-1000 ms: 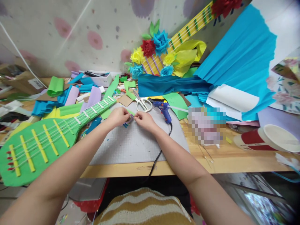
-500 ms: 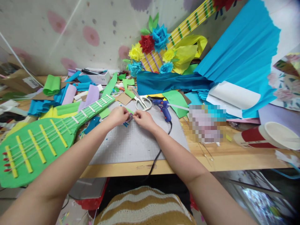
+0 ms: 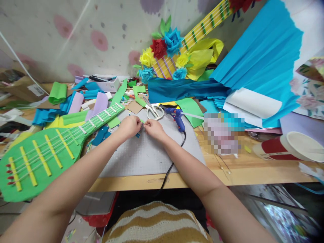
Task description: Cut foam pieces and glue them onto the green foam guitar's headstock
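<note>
Left hand (image 3: 130, 127) and right hand (image 3: 155, 129) near white-handled scissors (image 3: 155, 112), fingers pinched nearly closed, held piece unclear, glue gun (image 3: 177, 118) right of scissors

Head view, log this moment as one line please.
left hand: fingers curled, contents unclear | right hand: fingertips together, near left | scissors: beyond hands | glue gun: right of scissors

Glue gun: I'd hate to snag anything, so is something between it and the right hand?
Nothing visible stands between the right hand and the glue gun, just bare mat. The scissors lie beyond the hand; the black cord passes beneath the right forearm.
</note>
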Motion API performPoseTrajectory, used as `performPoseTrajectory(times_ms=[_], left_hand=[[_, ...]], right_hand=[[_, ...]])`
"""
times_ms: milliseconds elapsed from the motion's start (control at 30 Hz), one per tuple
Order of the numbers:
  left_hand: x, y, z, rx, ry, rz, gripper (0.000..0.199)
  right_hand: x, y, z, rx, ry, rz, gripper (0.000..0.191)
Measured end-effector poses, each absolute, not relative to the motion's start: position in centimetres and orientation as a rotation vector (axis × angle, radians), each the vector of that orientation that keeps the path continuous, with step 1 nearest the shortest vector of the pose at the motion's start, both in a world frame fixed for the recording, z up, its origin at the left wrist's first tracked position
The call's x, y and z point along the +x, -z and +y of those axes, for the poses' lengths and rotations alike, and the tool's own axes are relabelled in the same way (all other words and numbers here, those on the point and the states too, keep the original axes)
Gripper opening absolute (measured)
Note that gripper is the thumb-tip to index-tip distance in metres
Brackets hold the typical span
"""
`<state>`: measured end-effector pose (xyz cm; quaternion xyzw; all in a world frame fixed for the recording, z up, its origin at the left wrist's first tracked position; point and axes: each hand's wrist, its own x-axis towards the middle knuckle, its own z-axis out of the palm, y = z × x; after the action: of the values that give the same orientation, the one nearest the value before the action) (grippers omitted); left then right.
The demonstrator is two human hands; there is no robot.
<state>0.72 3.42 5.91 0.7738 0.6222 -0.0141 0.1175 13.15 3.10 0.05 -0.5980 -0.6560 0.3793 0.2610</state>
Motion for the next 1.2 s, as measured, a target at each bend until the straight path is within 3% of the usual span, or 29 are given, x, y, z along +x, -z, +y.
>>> performPoseTrajectory(times_ms=[67, 133, 300, 400, 467, 633, 700, 1000, 1200], left_hand=[[0.7, -5.8, 3.4, 2.276, 0.045, 1.826, 0.029], [0.8, -5.8, 3.4, 2.298, 0.05, 1.828, 0.029], [0.8, -6.2, 3.3, 2.378, 0.059, 1.834, 0.031], [0.8, -6.4, 3.2, 2.393, 0.079, 1.846, 0.031], [0.8, -6.5, 3.1, 2.379, 0.089, 1.847, 0.03], [0.3, -6.5, 3.0, 2.328, 0.009, 1.786, 0.029], [0.0, -6.4, 3.2, 2.266, -0.048, 1.743, 0.028], [-1.4, -6.9, 4.3, 1.455, -0.321, 1.409, 0.018], [-2.2, -8.2, 4.2, 1.378, -0.285, 1.401, 0.021]], right_hand=[[13.0, 0.1, 3.5, -1.603, -1.282, -1.62, 0.011], [13.0, 0.0, 3.5, -1.603, -1.274, -1.633, 0.011], [13.0, -0.5, 2.2, -1.568, -0.482, -2.101, 0.019], [12.9, -0.5, 2.0, -1.501, -0.381, -2.163, 0.021], [12.9, -0.3, 2.3, -1.517, -0.57, -2.032, 0.017], [12.8, 0.0, 3.4, -1.393, -1.497, -1.396, 0.009], [13.1, -0.3, 3.6, -1.298, -1.672, -1.262, 0.01], [16.6, -1.9, 3.3, -0.96, -1.855, -1.416, 0.01], [17.4, -1.9, 3.6, -0.878, -1.906, -1.428, 0.016]])
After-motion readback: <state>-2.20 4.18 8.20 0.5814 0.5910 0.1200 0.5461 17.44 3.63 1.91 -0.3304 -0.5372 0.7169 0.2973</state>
